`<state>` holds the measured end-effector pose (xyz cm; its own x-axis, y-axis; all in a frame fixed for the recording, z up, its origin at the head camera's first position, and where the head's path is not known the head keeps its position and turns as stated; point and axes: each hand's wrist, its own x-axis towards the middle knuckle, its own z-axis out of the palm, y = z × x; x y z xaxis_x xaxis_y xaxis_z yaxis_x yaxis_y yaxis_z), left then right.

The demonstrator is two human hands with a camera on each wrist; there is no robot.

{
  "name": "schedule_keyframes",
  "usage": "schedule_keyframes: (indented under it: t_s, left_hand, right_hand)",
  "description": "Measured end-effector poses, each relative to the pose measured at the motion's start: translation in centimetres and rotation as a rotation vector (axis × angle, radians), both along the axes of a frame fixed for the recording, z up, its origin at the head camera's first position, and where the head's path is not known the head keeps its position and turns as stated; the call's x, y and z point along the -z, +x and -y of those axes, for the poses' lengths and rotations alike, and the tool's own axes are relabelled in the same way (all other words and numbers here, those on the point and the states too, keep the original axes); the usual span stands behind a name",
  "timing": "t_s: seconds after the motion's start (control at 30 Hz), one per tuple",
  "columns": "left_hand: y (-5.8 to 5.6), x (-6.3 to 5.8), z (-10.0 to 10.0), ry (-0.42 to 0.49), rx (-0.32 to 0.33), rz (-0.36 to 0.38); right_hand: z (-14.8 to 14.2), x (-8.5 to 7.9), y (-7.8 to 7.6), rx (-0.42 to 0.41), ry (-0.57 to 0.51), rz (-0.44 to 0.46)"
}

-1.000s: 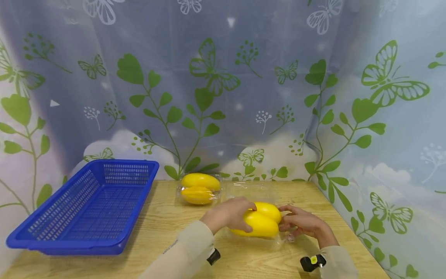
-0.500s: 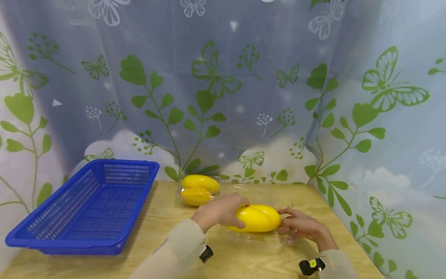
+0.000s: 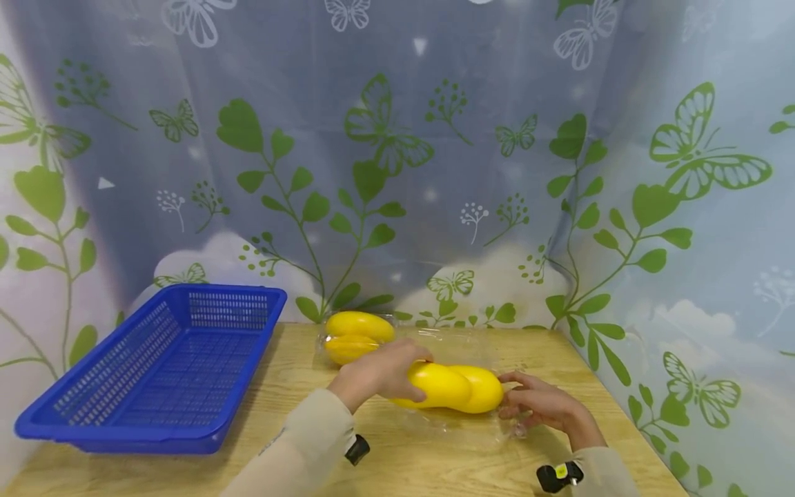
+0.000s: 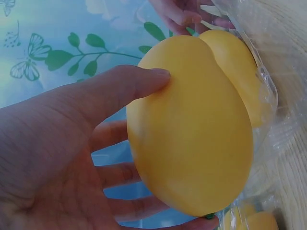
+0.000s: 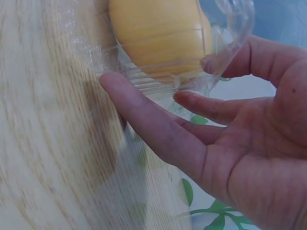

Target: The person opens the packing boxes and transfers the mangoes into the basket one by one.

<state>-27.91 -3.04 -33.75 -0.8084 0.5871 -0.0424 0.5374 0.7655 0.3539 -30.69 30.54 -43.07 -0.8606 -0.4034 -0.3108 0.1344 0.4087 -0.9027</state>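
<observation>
My left hand (image 3: 381, 373) holds a smooth yellow mango (image 3: 437, 386), thumb on one side and fingers on the other; the left wrist view shows a small green stem at its lower end. A second mango (image 3: 486, 390) lies in the clear plastic box (image 3: 459, 433), partly overlapped by the held one. At the box's right end, my right hand (image 3: 546, 404) grips the plastic edge between thumb and fingers. In the right wrist view the plastic wall (image 5: 165, 87) stands between these fingers and the second mango (image 5: 158, 38).
To the left stands a blue slotted basket (image 3: 139, 435). Behind my left hand sits another clear box with yellow mangoes (image 3: 357, 324). The raised clear lid (image 3: 437, 338) of the front box extends toward the back. A patterned curtain (image 3: 397, 207) closes off the wooden table (image 3: 298, 414).
My left hand has moved left with its mango, sliding it from alongside the second mango to overlap only its left end. The right hand stays at the box's edge.
</observation>
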Motion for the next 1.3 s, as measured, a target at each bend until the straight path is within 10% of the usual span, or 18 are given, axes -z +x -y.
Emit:
schedule_keyframes:
  t_s: [1.3]
  left_hand:
    - [-1.1, -0.6, 3.9, 0.017, -0.03, -0.041]
  right_hand:
    - [-0.2, 0.1, -0.1, 0.0, -0.001, 0.0]
